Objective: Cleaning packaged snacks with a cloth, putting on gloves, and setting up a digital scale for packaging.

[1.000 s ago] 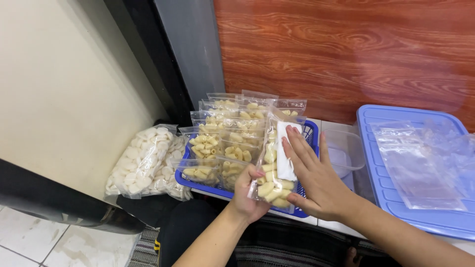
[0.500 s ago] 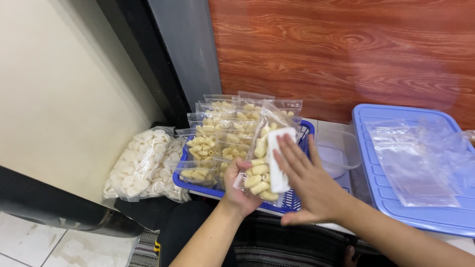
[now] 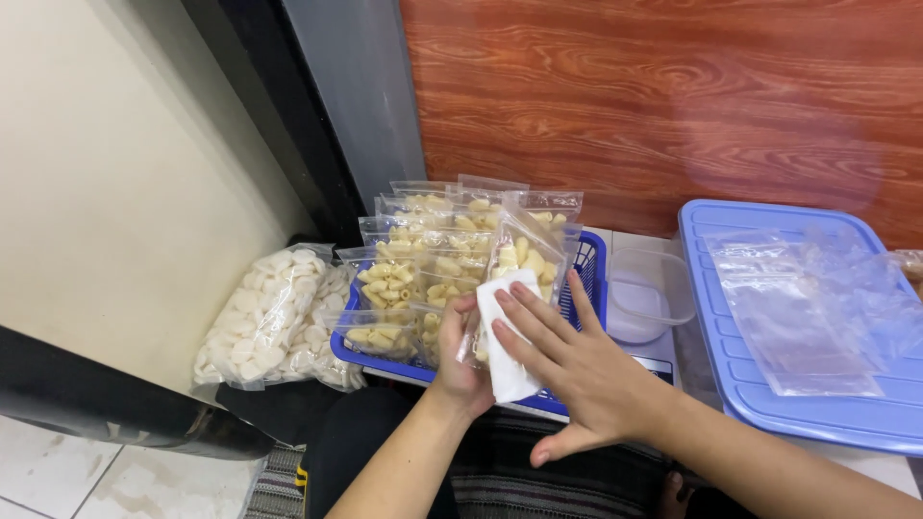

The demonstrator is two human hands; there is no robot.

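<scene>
My left hand [image 3: 460, 370] gripped a light, slippery pasta bag [image 3: 519, 264] by its lower edge above the blue basket [image 3: 588, 279] while my right hand [image 3: 567, 370], fingers spread, pressed a white cloth [image 3: 502, 346] against it.

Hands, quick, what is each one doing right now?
Left hand: closed around the lower part of a clear bag of pasta.
Right hand: open, fingers flat, pressing a white cloth against that bag.
</scene>
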